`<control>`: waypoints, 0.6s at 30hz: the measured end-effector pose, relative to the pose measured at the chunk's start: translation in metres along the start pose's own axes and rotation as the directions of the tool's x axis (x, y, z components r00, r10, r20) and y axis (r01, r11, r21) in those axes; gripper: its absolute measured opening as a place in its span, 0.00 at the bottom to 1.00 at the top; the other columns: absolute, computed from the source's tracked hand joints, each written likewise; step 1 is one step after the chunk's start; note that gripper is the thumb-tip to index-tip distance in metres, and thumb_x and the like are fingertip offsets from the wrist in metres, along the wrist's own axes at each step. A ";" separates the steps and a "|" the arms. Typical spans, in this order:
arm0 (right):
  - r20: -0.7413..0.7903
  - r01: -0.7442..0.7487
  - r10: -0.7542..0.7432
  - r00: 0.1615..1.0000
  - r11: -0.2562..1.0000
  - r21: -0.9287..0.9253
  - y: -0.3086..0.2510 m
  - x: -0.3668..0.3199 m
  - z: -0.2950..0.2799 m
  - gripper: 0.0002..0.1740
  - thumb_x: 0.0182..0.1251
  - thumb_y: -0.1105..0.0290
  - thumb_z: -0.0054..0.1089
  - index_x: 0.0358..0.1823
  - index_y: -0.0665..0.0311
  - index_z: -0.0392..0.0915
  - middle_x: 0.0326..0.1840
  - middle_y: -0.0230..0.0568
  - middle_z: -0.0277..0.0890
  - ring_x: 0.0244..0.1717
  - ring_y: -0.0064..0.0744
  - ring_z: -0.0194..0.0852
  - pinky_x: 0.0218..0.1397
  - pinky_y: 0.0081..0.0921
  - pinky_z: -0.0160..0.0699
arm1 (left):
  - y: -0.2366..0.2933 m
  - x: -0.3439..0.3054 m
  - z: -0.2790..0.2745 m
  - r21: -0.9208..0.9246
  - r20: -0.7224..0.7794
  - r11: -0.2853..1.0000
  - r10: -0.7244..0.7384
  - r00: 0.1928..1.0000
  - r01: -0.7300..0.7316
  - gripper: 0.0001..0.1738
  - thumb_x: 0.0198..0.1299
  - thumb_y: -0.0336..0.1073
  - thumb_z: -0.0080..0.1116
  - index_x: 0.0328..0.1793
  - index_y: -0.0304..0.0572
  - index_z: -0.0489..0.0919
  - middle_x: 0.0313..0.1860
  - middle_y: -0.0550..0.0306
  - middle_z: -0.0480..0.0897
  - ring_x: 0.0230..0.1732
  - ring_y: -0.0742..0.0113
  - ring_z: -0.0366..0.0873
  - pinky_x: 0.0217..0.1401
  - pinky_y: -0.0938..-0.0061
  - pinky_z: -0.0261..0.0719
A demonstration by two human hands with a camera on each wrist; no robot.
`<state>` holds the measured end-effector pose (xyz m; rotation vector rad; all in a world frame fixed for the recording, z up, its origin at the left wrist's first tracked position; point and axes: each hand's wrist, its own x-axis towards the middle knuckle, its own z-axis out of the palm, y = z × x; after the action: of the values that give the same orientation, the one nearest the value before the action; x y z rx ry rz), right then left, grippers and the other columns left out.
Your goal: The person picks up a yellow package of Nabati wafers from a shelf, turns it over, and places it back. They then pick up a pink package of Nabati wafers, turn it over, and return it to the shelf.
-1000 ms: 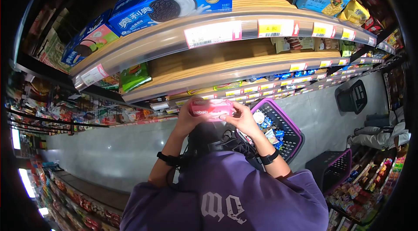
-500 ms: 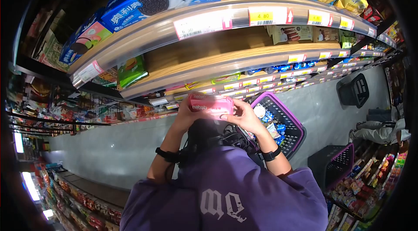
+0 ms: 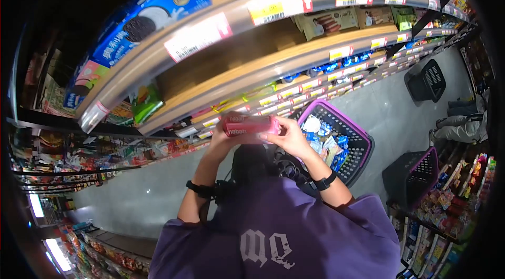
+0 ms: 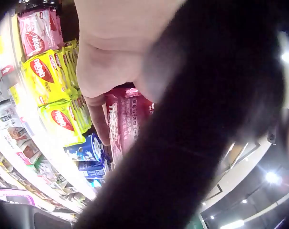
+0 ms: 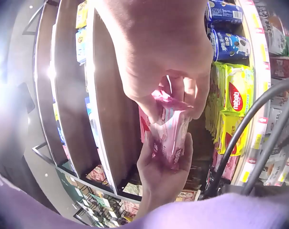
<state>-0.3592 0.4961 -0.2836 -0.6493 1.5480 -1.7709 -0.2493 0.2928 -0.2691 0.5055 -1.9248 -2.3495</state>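
Note:
Both hands hold pink Nabati wafer packs (image 3: 245, 127) out in front of the chest, below the shelf edge. Two nabati labels show, one above the other. My left hand (image 3: 216, 143) grips the left end; in the left wrist view its fingers curl over the pink wrapper (image 4: 128, 119), mostly covered by a dark strap. My right hand (image 3: 291, 139) pinches the right end between thumb and fingers. In the right wrist view, the right hand (image 5: 163, 62) grips the crimped end of the wrapper (image 5: 172, 126), and the left hand (image 5: 164, 174) cups the opposite end.
A purple-rimmed basket (image 3: 363, 145) with several snack packs stands on the floor right of the body. Curved shelves (image 3: 210, 87) with price tags run ahead, bearing a blue Oreo box (image 3: 152, 18). Yellow Nabati packs (image 4: 46, 76) line a lower shelf. Two other baskets stand further right.
The head view has turned, so the shelves slide left and tilt, and more of the basket's contents shows. The hands keep holding the wafer packs, which shift slightly left and up in view.

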 end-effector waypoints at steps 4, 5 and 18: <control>-0.019 0.046 -0.047 0.999 0.998 -0.051 0.002 -0.008 -0.010 0.21 0.62 0.75 0.75 0.57 0.70 0.82 0.43 0.30 0.84 0.42 0.14 0.77 0.46 0.18 0.80 | -0.012 0.000 0.008 -0.090 -0.039 0.993 -0.081 0.996 0.077 0.35 0.50 0.19 0.72 0.67 0.33 0.73 0.52 0.52 0.85 0.50 0.60 0.86 0.50 0.64 0.90; -0.066 0.041 -0.044 0.997 0.998 -0.046 0.007 -0.012 -0.009 0.21 0.62 0.76 0.75 0.56 0.69 0.82 0.44 0.30 0.85 0.42 0.14 0.77 0.46 0.19 0.81 | -0.007 0.002 0.012 -0.101 -0.036 0.988 -0.122 0.992 0.118 0.36 0.49 0.19 0.73 0.67 0.33 0.73 0.52 0.51 0.85 0.50 0.60 0.86 0.51 0.64 0.90; -0.070 0.033 -0.027 0.997 0.996 0.081 0.018 -0.028 -0.033 0.24 0.60 0.78 0.76 0.59 0.69 0.80 0.48 0.28 0.82 0.47 0.16 0.78 0.53 0.20 0.80 | -0.008 0.019 0.036 -0.006 0.174 0.998 -0.059 0.983 0.061 0.33 0.50 0.26 0.79 0.64 0.31 0.78 0.54 0.52 0.86 0.53 0.68 0.84 0.58 0.69 0.85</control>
<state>-0.3631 0.5375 -0.3048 -0.5795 1.5093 -1.8865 -0.2762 0.3235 -0.2750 0.3738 -1.9923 -2.5180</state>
